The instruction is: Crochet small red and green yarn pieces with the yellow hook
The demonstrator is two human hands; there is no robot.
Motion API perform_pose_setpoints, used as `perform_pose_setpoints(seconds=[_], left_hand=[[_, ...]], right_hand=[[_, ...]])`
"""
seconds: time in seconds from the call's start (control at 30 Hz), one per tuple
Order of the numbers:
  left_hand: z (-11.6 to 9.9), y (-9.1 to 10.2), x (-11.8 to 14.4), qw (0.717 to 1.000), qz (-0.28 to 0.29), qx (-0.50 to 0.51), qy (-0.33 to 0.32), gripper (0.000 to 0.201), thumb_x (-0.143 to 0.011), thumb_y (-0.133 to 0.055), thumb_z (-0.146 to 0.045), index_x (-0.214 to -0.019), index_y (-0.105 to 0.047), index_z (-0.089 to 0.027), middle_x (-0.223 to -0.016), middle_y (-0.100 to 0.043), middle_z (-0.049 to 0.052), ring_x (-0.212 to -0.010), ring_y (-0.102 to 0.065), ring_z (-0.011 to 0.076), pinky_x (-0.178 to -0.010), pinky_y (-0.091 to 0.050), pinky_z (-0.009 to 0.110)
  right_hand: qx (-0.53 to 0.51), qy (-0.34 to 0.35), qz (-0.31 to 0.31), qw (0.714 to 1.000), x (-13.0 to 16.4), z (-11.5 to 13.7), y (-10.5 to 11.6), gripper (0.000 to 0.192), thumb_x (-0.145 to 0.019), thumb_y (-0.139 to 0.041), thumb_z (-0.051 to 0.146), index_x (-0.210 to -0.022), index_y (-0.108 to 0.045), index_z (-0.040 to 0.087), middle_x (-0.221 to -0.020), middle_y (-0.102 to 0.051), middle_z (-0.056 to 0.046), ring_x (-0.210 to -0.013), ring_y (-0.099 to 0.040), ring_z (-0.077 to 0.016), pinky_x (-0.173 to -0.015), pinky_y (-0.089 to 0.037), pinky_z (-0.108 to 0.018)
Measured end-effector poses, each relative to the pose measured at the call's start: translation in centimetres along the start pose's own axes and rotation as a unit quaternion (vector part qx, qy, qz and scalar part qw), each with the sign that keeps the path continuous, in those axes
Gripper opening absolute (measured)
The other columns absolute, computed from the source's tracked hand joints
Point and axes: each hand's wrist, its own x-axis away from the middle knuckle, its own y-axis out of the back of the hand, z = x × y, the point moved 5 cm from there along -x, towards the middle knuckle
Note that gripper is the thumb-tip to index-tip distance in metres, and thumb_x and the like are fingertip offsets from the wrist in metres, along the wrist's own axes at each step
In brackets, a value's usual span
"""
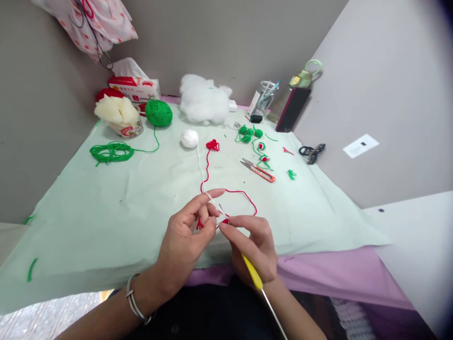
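My left hand (pixel 186 233) is closed, thumb against fingers, with white yarn (pixel 199 163) running over its raised index finger. A bit of red yarn (pixel 200 224) shows between its fingers. My right hand (pixel 255 241) grips a crochet hook (pixel 252 270) with a yellow handle, whose metal rear end points down toward me. Both hands' fingertips meet at a small red piece (pixel 225 221), partly hidden by the fingers. From there red yarn (pixel 244 192) loops across the cloth to a loose red bundle (pixel 213 145). The white yarn leads back to a white ball (pixel 189 138).
Orange-handled thread snips (pixel 258 170) lie right of centre, near small green and red pieces (pixel 262 146). Behind are white stuffing (pixel 204 99), a green yarn ball (pixel 159 113), a tub (pixel 129 127), a tissue box (pixel 136 89), a cup (pixel 262 100) and a phone (pixel 293 109).
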Motion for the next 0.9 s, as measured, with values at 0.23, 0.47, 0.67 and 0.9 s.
perform_pose_setpoints(seconds=[0.23,0.47,0.67,0.9], left_hand=[[0.7,-0.5,0.0,0.973,0.019,0.215,0.085,0.017,-0.094,-0.074,-0.021,-0.108,-0.084,-0.025,-0.070,-0.061,-0.003,-0.072,-0.058,0.0103,-0.074,-0.051,0.020],[0.1,-0.4,-0.3,0.983,0.071,0.155,0.067,0.031,-0.091,-0.081,-0.023,-0.122,-0.080,-0.026,-0.081,-0.060,-0.004,-0.068,-0.056,0.0078,-0.066,-0.050,0.019],[0.1,-0.3,-0.4,0.988,0.114,0.082,0.068,0.045,-0.089,-0.083,-0.022,-0.133,-0.075,-0.030,-0.091,-0.067,-0.001,-0.074,-0.058,0.0098,-0.066,-0.051,0.020],[0.6,-0.4,-0.2,0.973,0.122,0.135,0.141,0.058,-0.086,-0.085,-0.025,-0.142,-0.069,-0.024,-0.084,-0.065,-0.002,-0.069,-0.056,0.0093,-0.063,-0.048,0.021]], right_hand=[[0.061,0.086,-0.067,0.992,-1.3,1.9,0.0,0.048,-0.100,-0.066,0.012,-0.143,-0.067,0.031,-0.116,-0.072,-0.009,-0.101,-0.072,-0.0241,-0.078,-0.065,-0.039],[0.096,0.090,-0.075,0.988,-1.3,2.1,0.1,0.044,-0.101,-0.063,0.013,-0.140,-0.069,0.033,-0.113,-0.070,-0.009,-0.101,-0.072,-0.0240,-0.076,-0.066,-0.038],[0.091,0.137,-0.080,0.983,-1.4,2.5,0.4,0.047,-0.096,-0.069,0.010,-0.139,-0.071,0.029,-0.113,-0.069,-0.010,-0.095,-0.072,-0.0238,-0.073,-0.066,-0.037],[0.021,0.149,-0.049,0.987,-2.5,2.9,0.7,0.049,-0.098,-0.065,0.006,-0.143,-0.068,0.025,-0.115,-0.077,-0.011,-0.100,-0.074,-0.0242,-0.074,-0.067,-0.036]])
